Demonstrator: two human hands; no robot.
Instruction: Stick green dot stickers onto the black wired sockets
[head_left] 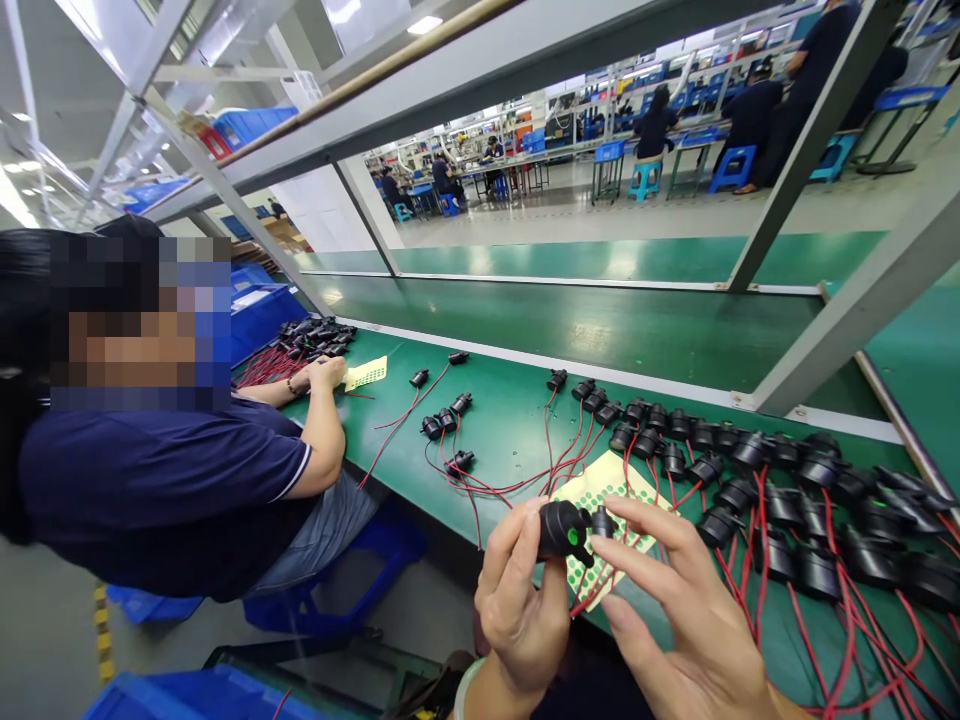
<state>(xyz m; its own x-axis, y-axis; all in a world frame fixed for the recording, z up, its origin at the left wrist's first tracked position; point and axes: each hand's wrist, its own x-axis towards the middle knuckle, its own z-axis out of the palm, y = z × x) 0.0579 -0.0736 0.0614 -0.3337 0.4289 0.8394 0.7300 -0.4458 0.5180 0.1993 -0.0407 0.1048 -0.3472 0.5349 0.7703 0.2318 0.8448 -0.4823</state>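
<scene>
My left hand (521, 590) grips a black cylindrical wired part (559, 530) between thumb and fingers, just above the bench edge. A round green sticker (573, 537) shows on the part's end, beside a small black stub (602, 522). Close to that stub is my right hand (675, 600), its fingers spread and the index and middle fingertips beside it; whether they touch it I cannot tell. Behind both hands lies a pale yellow sheet (611, 480) of green dot stickers, partly covered by them. Red wires trail below the held part.
Many similar black parts (750, 450) with red wires crowd the green bench (390, 430) at right; several more lie mid-bench. At left a co-worker (165, 480) sits with hands near another sticker sheet (367, 373) and a pile of parts (307, 340). A metal frame post (840, 310) rises at right.
</scene>
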